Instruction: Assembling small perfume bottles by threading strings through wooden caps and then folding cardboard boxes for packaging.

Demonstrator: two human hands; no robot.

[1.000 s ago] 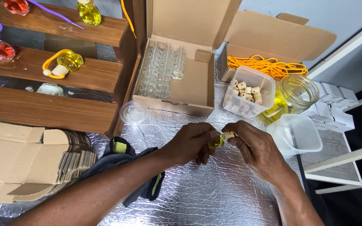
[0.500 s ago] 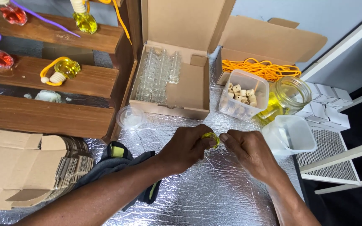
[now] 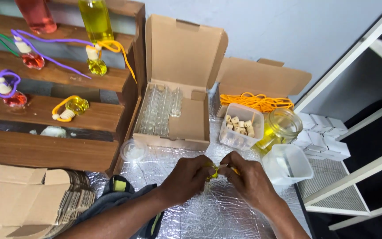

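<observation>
Head view: left hand (image 3: 190,176) and right hand (image 3: 248,179) meet over the foil mat (image 3: 200,217), fingers pinched shut on a small yellow bottle (image 3: 213,170) (mostly hidden between them), near the tub of corks (image 3: 240,126) and jar (image 3: 281,126).

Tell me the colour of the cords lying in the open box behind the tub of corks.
The cords are orange; the head view shows them.

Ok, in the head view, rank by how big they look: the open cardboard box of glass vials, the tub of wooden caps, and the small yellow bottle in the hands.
1. Open cardboard box, clearly largest.
2. Tub of wooden caps.
3. Small yellow bottle, smallest even though nearest the camera; both hands mostly hide it.
</observation>
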